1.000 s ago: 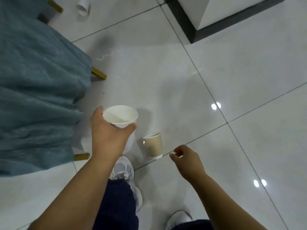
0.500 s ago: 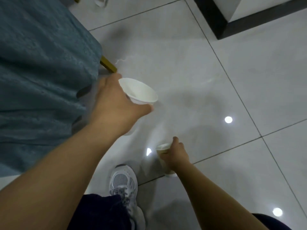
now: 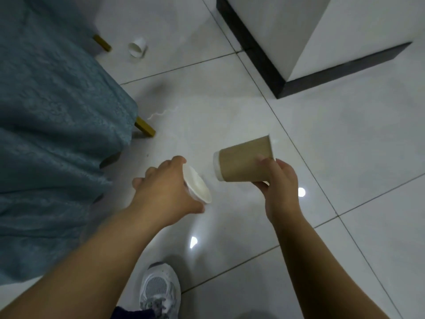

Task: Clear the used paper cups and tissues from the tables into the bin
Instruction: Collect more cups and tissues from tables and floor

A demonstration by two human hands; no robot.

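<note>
Now the left hand (image 3: 161,192) is curled round a white paper cup (image 3: 197,185) with its mouth facing right. The right hand (image 3: 280,183) grips a brown paper cup (image 3: 241,162) held sideways, its base pointing left at that mouth and just apart from it. Nesting looks the likely move; a third cup (image 3: 137,48) lies, seemingly tipped over, well ahead and nearer the left hand.

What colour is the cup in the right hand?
The cup is brown, with a white base band; head view.
</note>
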